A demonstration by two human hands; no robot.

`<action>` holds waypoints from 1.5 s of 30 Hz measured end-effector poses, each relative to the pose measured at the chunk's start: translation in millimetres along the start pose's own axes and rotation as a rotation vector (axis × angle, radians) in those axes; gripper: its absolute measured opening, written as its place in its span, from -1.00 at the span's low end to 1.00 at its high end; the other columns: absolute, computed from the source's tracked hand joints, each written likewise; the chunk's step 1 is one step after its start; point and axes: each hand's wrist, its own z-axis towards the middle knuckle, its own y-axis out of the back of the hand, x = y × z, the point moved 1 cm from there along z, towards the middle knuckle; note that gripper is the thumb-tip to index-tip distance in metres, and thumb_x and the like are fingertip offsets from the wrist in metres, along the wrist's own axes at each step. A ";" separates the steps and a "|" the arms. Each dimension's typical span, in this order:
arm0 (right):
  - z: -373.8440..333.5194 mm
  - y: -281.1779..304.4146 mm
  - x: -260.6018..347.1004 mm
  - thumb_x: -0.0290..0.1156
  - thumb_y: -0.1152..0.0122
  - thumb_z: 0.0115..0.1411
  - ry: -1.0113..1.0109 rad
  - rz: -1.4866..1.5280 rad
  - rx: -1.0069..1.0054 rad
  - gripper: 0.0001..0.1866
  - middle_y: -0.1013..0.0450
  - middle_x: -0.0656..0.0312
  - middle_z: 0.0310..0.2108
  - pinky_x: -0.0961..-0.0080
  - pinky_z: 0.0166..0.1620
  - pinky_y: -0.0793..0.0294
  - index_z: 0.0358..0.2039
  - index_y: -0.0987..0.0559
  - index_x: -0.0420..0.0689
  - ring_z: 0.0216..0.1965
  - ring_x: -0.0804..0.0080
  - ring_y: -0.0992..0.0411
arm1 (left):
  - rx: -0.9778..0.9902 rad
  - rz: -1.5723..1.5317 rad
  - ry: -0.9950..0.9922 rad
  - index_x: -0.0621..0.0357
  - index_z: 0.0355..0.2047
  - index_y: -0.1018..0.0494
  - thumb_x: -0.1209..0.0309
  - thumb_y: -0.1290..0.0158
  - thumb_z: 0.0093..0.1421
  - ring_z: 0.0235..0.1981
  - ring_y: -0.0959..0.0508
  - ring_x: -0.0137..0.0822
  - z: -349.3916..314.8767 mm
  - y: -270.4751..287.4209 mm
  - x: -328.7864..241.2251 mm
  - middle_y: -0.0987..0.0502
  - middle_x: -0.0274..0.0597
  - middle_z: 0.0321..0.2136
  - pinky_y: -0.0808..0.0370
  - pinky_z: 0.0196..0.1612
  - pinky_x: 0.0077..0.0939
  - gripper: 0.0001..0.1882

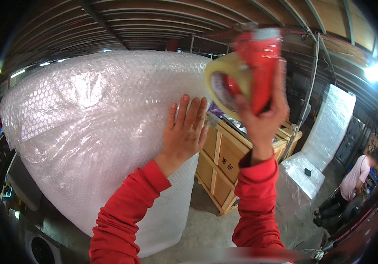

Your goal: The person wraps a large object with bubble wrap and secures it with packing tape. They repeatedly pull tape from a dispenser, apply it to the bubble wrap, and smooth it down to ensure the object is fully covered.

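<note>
A large object wrapped in bubble wrap (110, 127) fills the left and middle of the view; what is inside cannot be seen. My left hand (184, 127) lies flat against the wrap near its right side, fingers stretched upward. Raised to the right of the wrap, my right hand (263, 116) grips a red tape dispenser (259, 66). A wide roll of yellowish clear tape (222, 86) sits on the dispenser, on the side toward the wrap. The dispenser and right hand are slightly blurred by motion.
Behind my right arm stands a wooden crate (224, 160). Farther right is a tall plastic-wrapped piece (329, 127), with a small black object (307, 172) on its low part. Another person (351, 185) stands at the far right. A fan-like unit (41, 248) is at lower left.
</note>
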 end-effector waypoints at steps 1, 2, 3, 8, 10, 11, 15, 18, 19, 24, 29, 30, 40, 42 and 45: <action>-6.3 -4.7 -1.7 -0.44 -0.45 -0.17 0.021 -0.054 0.029 0.04 -0.48 -0.15 0.14 0.33 0.18 -0.43 0.40 -0.27 -0.34 0.06 0.07 -0.53 | 0.025 -0.044 -0.004 0.03 0.37 -0.32 0.09 -0.04 0.29 0.47 -0.09 0.02 2.1 7.2 2.2 -0.20 -0.07 0.38 0.00 0.49 0.05 -0.33; -12.4 -11.6 -4.3 -0.44 -0.45 -0.20 -0.047 -0.037 0.060 0.05 -0.50 -0.18 0.09 0.31 0.14 -0.46 0.39 -0.29 -0.34 0.01 0.01 -0.54 | 0.034 -0.045 -0.017 0.04 0.36 -0.34 0.12 -0.05 0.28 0.47 -0.10 0.02 6.0 16.2 5.0 -0.23 -0.06 0.36 -0.01 0.48 0.05 -0.35; -17.2 -13.9 -6.5 -0.45 -0.44 -0.20 -0.059 0.046 0.018 0.03 -0.53 -0.17 -0.05 0.26 -0.04 -0.51 0.38 -0.30 -0.34 -0.14 -0.04 -0.54 | -0.035 -0.167 -0.023 0.08 0.25 -0.41 0.27 -0.10 0.23 0.37 -0.28 0.06 13.0 27.8 8.0 -0.36 -0.02 0.26 -0.15 0.42 0.04 -0.43; -34.8 -20.7 -8.0 -0.49 -0.42 -0.20 0.186 -0.030 -0.088 0.02 -0.48 -0.13 -0.27 0.20 -0.30 -0.48 0.37 -0.29 -0.36 -0.38 -0.02 -0.45 | -0.192 -0.857 0.189 0.21 -0.03 -0.51 0.45 -0.17 0.23 -0.28 -0.61 -0.03 80.9 106.8 34.5 -0.57 0.01 -0.16 -0.53 -0.27 -0.30 -0.70; -36.4 -20.3 -7.7 -0.50 -0.42 -0.19 0.187 -0.026 -0.090 0.01 -0.47 -0.12 -0.26 0.22 -0.31 -0.48 0.37 -0.29 -0.36 -0.38 -0.01 -0.45 | -0.136 -1.078 0.250 0.29 -0.21 -0.56 0.26 -0.22 0.28 -0.42 -0.55 -0.25 120.1 128.5 41.8 -0.60 -0.10 -0.38 -0.47 -0.31 -0.41 -0.71; -35.8 -20.8 -7.0 -0.50 -0.42 -0.19 0.188 -0.014 -0.099 0.00 -0.47 -0.12 -0.25 0.23 -0.31 -0.48 0.37 -0.29 -0.36 -0.38 0.00 -0.45 | -0.060 -1.181 0.247 0.32 -0.30 -0.58 0.19 -0.24 0.28 -0.45 -0.52 -0.32 135.1 138.6 45.2 -0.59 -0.16 -0.46 -0.45 -0.32 -0.43 -0.64; -30.7 -16.7 -4.7 -0.49 -0.46 -0.17 0.213 -0.007 -0.065 0.02 -0.47 -0.11 -0.23 0.23 -0.30 -0.49 0.38 -0.29 -0.33 -0.37 0.01 -0.46 | 0.587 -0.995 0.274 0.21 -0.09 -0.64 -0.05 -0.11 0.32 -0.22 -0.51 -0.45 185.0 151.6 44.9 -0.61 -0.26 -0.22 -0.40 -0.23 -0.52 -0.47; -27.4 -10.3 -3.1 -0.47 -0.48 -0.16 0.073 0.030 0.015 0.02 -0.48 -0.10 -0.23 0.23 -0.27 -0.51 0.39 -0.28 -0.31 -0.36 0.01 -0.47 | 0.695 -1.010 0.409 0.11 -0.25 -0.68 -0.03 -0.22 0.22 -0.16 -0.56 -0.38 205.6 144.2 47.1 -0.62 -0.24 -0.24 -0.47 -0.12 -0.42 -0.57; -25.9 -8.5 -2.9 -0.46 -0.49 -0.15 0.047 0.038 0.042 0.03 -0.49 -0.09 -0.23 0.24 -0.26 -0.52 0.39 -0.28 -0.30 -0.35 0.02 -0.48 | 0.718 -1.064 0.515 0.06 -0.34 -0.65 0.01 -0.27 0.20 -0.25 -0.57 -0.39 210.9 138.5 50.0 -0.61 -0.27 -0.33 -0.47 -0.20 -0.42 -0.64; -22.3 2.6 2.1 -0.45 -0.47 -0.13 0.013 0.038 0.116 0.02 -0.51 -0.05 -0.26 0.25 -0.29 -0.52 0.42 -0.28 -0.21 -0.37 0.06 -0.47 | 0.838 -1.348 0.657 0.06 -0.32 -0.66 0.08 -0.30 0.24 -0.59 -0.48 -0.53 213.0 103.9 63.4 -0.58 -0.37 -0.52 -0.36 -0.56 -0.62 -0.69; -29.1 16.4 1.5 -0.44 -0.47 -0.07 -0.104 0.013 0.291 -0.07 -0.56 -0.11 0.01 0.32 0.02 -0.56 0.38 -0.35 -0.20 -0.09 0.08 -0.61 | 0.602 -1.097 0.503 0.19 -0.45 -0.67 0.28 -0.22 0.31 -0.63 -0.52 -0.49 204.3 83.7 68.3 -0.62 -0.31 -0.61 -0.40 -0.57 -0.51 -0.73; -32.5 19.1 0.3 -0.44 -0.46 -0.07 -0.139 0.006 0.341 -0.09 -0.57 -0.11 -0.02 0.31 0.01 -0.56 0.37 -0.38 -0.16 -0.10 0.06 -0.61 | 0.525 -0.962 0.443 0.21 -0.45 -0.66 0.29 -0.21 0.32 -0.64 -0.52 -0.46 200.4 80.5 67.1 -0.63 -0.28 -0.61 -0.40 -0.57 -0.46 -0.73; -67.3 31.9 -16.2 -0.41 -0.43 -0.09 -0.276 0.217 0.603 -0.21 -0.61 -0.18 -0.20 0.24 -0.12 -0.60 0.27 -0.53 -0.01 -0.27 -0.11 -0.60 | -0.211 0.057 -0.099 0.05 -0.02 -0.60 0.32 -0.20 0.21 -0.06 -0.53 -0.08 133.0 35.5 68.5 -0.52 -0.04 -0.09 -0.40 0.07 -0.10 -0.67; -78.9 45.3 -18.3 -0.46 -0.40 -0.09 -0.343 0.208 0.700 -0.24 -0.61 -0.19 -0.16 0.28 -0.11 -0.60 0.25 -0.55 -0.07 -0.26 -0.04 -0.63 | -0.299 -0.021 -0.094 -0.02 0.11 -0.56 0.33 -0.20 0.21 0.11 -0.46 -0.02 131.0 29.6 71.2 -0.43 -0.03 0.13 -0.36 0.12 0.02 -0.57; -97.2 61.4 -20.4 -0.49 -0.40 -0.10 -0.379 0.140 0.796 -0.24 -0.62 -0.14 -0.16 0.31 -0.09 -0.60 0.24 -0.55 -0.07 -0.27 0.02 -0.64 | -0.235 -0.070 -0.212 -0.08 0.13 -0.56 0.28 -0.19 0.17 0.25 -0.37 0.02 121.6 27.8 63.5 -0.42 -0.05 0.19 -0.24 0.25 0.17 -0.52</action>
